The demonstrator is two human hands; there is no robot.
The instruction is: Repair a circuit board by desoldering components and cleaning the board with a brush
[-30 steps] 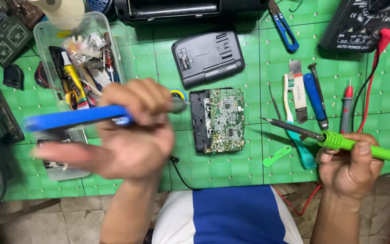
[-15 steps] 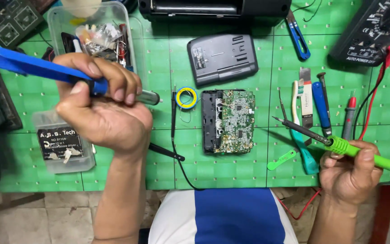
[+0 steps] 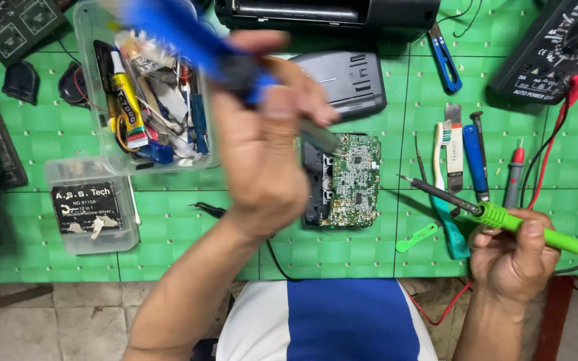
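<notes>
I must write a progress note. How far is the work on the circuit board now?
Done: the circuit board lies bare, with a dark grey cover set apart. In hand: the left hand holds a blue-handled tool, the right hand a green soldering iron. Left: neither tip clearly touches the board yet.

Left hand (image 3: pixel 262 167) holds blue tool (image 3: pixel 188 40) over circuit board (image 3: pixel 352 180).
</notes>
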